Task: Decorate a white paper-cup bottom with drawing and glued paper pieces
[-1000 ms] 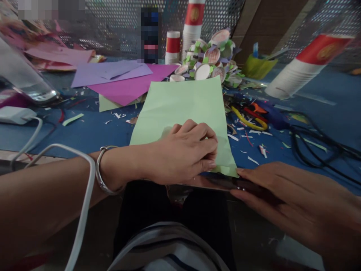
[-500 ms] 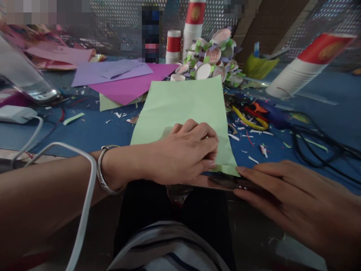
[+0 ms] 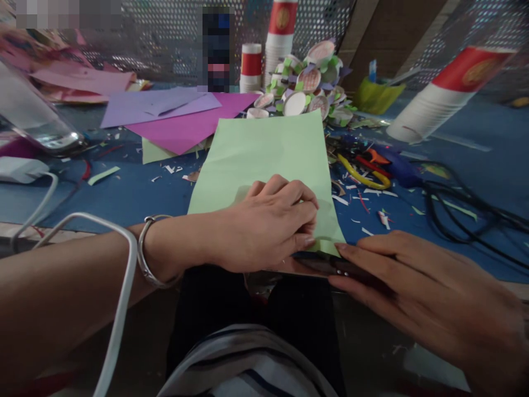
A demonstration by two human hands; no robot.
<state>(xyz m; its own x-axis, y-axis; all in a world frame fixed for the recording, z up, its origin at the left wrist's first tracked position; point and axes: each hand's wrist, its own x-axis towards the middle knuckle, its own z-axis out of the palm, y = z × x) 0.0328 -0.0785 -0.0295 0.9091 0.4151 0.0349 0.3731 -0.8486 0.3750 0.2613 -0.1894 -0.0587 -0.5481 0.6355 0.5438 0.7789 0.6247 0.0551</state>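
1. Workpiece: the pale green rectangular paper sheet [image 3: 273, 149] lies flat on the blue-topped table [image 3: 103, 198], directly in front of the person. Its long axis appears to run away from the body. A narrow turned-up strip [image 3: 328, 247] shows at the near right corner.

2. Left hand [image 3: 264, 226]: set across the near part of the sheet, with the fingers curled under and the thumb at the near edge. Whether these fingers grip the paper or only press on it cannot be told.

3. Right hand [image 3: 421, 292]: the fingers grasp a dark, slim, pointed tool [image 3: 316, 263] with 2 small bright dots on its side. The forefinger tip touches the near right corner of the sheet.

4. Governing relation: the tool lies just at the near edge of the sheet, its long axis roughly parallel to that edge, its tip towards the left thumb. The right hand is nearer the corner; the left hand covers the middle of the edge.
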